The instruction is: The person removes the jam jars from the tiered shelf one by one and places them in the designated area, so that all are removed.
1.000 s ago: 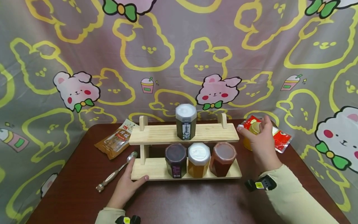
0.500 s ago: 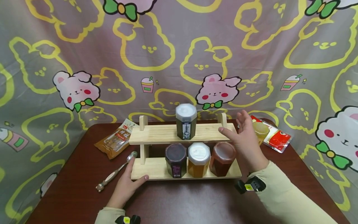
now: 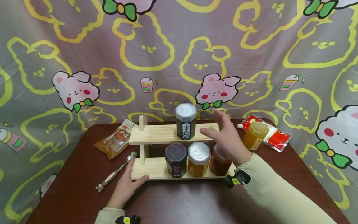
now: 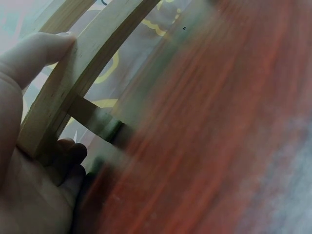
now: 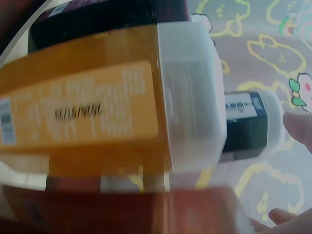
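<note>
Operator: State the location of the wooden rack [image 3: 159, 133] and how it is held.

Technician: The rack stands on the bench [image 3: 184, 200], in the middle of the head view. The left hand [image 3: 126, 186] grips the left end of its lower shelf. The left wrist view shows the thumb on the board and the other fingers curled at its end.

Operator: State the position of the right hand [image 3: 229, 141].

Technician: It hangs over the right side of the rack, beside the dark jar [image 3: 186, 127] with the white lid. Thumb and fingers are spread; a narrow gap shows between thumb tip and jar. That jar stands upright near the middle of the upper shelf.

Operator: List the lower shelf, left to right.

Technician: Purple-lidded jar [image 3: 175, 160], amber jar [image 3: 199, 163] with a white lid, red-brown jar [image 3: 219, 165]. All stand upright in a row; the right hand partly covers the last. The right wrist view shows the amber jar's label close up.

Operator: List the surroundings.

Technician: Right of the rack, a yellow jar [image 3: 255, 136] stands in front of a red-and-white pouch [image 3: 280, 139]. Left of it lie a brown packet [image 3: 115, 141] and, nearer the person, a spoon [image 3: 111, 177], its bowl just beside the left hand. A patterned cloth [image 3: 167, 57] hangs behind the bench.
</note>
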A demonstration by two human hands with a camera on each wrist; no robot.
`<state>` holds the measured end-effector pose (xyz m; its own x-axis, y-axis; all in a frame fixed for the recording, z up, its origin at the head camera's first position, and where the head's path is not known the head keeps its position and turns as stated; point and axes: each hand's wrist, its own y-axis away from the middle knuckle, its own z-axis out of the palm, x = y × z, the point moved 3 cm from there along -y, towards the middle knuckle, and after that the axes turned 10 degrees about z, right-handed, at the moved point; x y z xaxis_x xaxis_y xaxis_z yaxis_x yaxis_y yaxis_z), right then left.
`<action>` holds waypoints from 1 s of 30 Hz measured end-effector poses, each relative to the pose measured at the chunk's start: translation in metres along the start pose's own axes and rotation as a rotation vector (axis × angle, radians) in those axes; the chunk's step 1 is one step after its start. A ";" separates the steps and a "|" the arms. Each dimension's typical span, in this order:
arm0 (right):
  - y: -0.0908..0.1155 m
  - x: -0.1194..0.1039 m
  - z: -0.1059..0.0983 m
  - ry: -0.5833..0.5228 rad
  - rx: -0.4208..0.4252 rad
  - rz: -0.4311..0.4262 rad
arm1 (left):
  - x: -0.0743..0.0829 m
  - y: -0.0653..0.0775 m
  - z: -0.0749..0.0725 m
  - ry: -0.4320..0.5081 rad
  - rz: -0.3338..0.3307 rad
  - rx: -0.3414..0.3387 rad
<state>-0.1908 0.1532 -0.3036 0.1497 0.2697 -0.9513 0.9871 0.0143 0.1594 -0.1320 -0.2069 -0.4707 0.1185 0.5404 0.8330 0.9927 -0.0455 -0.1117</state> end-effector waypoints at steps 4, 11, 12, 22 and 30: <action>-0.004 -0.004 0.015 -0.084 -0.033 0.003 | -0.001 0.000 0.000 -0.011 -0.001 0.001; -0.011 -0.010 0.036 -0.065 -0.059 -0.021 | -0.001 -0.001 0.001 0.002 0.012 0.005; -0.012 -0.011 0.038 -0.050 -0.060 -0.026 | -0.001 -0.001 0.001 0.004 0.010 0.004; -0.023 -0.018 0.051 -0.050 -0.115 0.021 | -0.001 -0.002 0.000 -0.003 0.004 -0.001; -0.033 -0.018 0.056 -0.030 -0.148 0.080 | -0.001 -0.001 0.001 -0.014 0.025 0.004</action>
<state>-0.2226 0.0942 -0.3060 0.2309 0.2468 -0.9412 0.9533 0.1360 0.2695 -0.1334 -0.2067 -0.4719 0.1431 0.5510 0.8221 0.9893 -0.0557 -0.1349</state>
